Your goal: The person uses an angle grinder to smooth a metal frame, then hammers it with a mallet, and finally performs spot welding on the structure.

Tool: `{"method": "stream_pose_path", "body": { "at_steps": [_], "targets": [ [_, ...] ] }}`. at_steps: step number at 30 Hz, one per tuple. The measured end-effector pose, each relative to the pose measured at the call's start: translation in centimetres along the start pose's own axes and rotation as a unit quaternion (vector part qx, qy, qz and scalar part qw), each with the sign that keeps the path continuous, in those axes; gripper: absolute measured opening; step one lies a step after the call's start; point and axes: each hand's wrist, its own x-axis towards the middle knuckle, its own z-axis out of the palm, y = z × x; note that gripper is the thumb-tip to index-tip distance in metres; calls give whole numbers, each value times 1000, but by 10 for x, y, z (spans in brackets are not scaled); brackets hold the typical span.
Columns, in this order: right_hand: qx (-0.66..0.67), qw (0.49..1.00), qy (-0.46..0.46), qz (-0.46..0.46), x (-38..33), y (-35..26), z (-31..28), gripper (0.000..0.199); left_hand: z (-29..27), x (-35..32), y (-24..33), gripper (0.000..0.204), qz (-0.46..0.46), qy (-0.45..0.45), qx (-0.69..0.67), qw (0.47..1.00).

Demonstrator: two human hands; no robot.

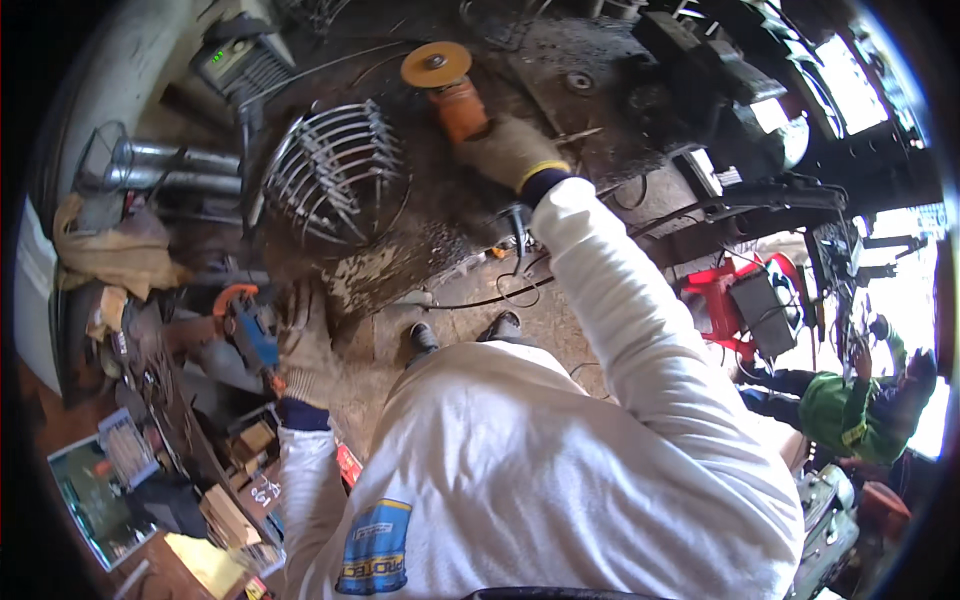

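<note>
In my gloved right hand, closed around its body, is an orange angle grinder with a round yellow-orange disc facing up. It is over the dark workbench. To its left on the bench is a rounded cage of curved metal bars. My gloved left hand is off the bench's near left edge, somewhat blurred, with its fingers stretched away from me. Beside it is a blue tool with an orange curved part; whether the hand touches it I cannot tell.
A machine with a lit green display stands far left, near metal cylinders. Wood pieces fill a shelf at lower left. A cable runs along the bench's near side. At right are a red plastic chair and a person in green.
</note>
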Motion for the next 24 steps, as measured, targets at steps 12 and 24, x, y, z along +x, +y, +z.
{"method": "stream_pose_path", "body": {
  "at_steps": [12,24],
  "targets": [
    [-95,992,84,-22,-47,-2,1,55,-35,-26,8,52,5,-1,-113,994],
    [-184,970,134,-82,-88,1,18,95,-42,-42,-24,42,-232,91,-260,933]
  ]
}}
